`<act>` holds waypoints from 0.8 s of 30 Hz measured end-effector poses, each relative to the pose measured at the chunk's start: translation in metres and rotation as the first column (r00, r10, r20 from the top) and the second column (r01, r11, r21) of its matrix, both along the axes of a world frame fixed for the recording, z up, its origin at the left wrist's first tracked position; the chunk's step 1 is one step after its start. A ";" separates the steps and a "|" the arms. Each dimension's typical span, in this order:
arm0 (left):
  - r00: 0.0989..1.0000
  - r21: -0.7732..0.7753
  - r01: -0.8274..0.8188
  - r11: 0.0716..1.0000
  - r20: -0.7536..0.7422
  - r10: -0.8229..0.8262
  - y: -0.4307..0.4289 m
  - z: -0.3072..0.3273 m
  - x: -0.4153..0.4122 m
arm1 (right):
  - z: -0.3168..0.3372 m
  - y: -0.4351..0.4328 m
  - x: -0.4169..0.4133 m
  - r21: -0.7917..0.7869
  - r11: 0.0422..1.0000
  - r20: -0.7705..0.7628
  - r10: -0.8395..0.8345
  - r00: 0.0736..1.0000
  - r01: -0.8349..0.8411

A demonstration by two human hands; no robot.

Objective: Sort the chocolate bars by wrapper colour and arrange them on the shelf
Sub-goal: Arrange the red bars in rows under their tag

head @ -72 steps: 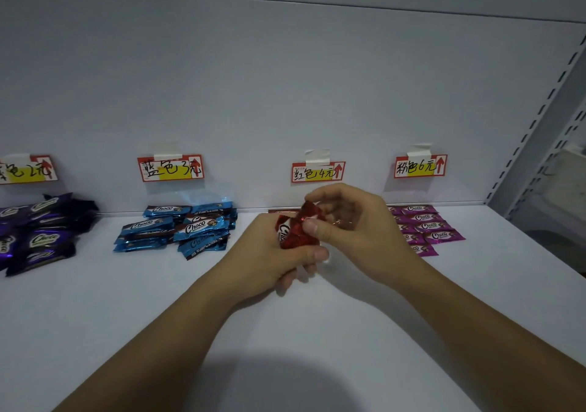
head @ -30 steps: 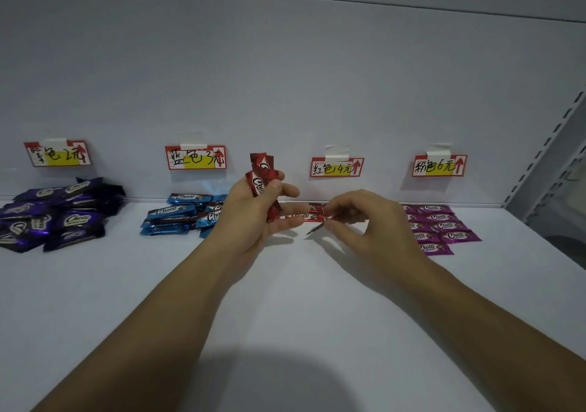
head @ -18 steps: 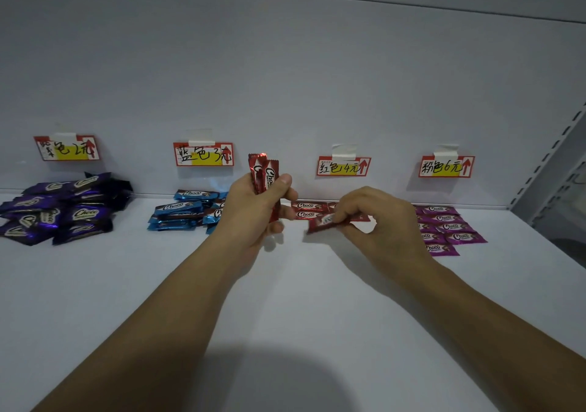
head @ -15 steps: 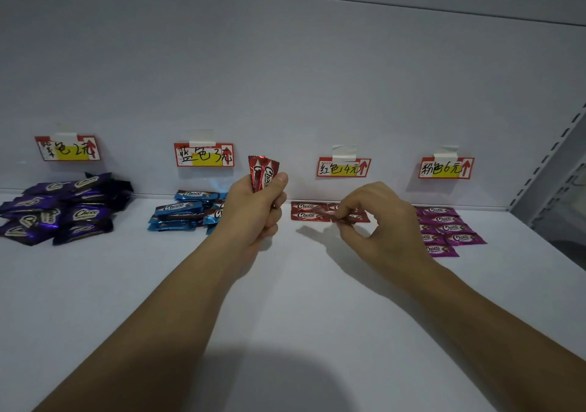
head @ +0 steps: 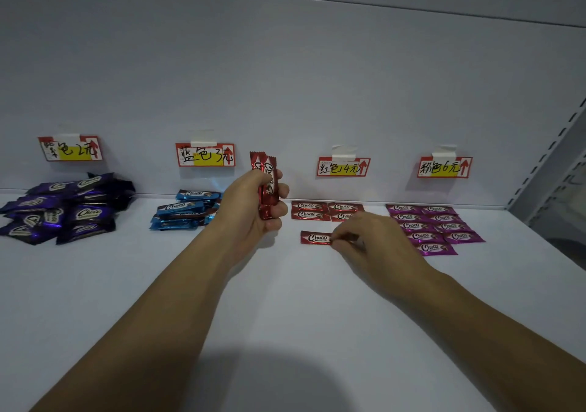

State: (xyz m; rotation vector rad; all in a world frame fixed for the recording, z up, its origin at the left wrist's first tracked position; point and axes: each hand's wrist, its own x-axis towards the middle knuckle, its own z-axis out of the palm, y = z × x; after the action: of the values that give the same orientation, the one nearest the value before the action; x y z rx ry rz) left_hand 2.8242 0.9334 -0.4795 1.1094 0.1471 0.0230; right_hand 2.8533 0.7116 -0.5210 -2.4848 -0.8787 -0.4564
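Clutching upright red "Choco" bars (head: pixel 268 170) in left hand (head: pixel 249 210), right hand (head: pixel 372 237) pinches another bar (head: pixel 315 238).

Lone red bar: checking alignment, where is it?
Head view, right of centre: the lone red bar lies on the shelf, in front of the red row, right hand pinching it.

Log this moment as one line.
left hand: grips bunch of red-wrapped chocolate bars | right hand: pinches single red-wrapped bar flat on white shelf
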 end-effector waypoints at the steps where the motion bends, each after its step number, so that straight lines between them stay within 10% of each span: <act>1: 1.000 -0.001 -0.008 1.000 0.006 0.008 0.001 0.000 0.000 | -0.003 0.000 0.000 -0.011 1.000 -0.005 -0.001 1.000 0.001; 24: 0.994 0.132 -0.113 0.985 0.021 0.111 -0.003 0.003 -0.006 | -0.014 0.014 -0.002 -0.166 0.985 0.106 -0.026 0.994 0.044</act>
State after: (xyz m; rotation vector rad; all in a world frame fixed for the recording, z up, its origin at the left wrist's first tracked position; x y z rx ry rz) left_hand 2.8186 0.9304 -0.4764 1.2330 0.1980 0.1429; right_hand 2.8508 0.7257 -0.5350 -2.6539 -0.9507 -0.5487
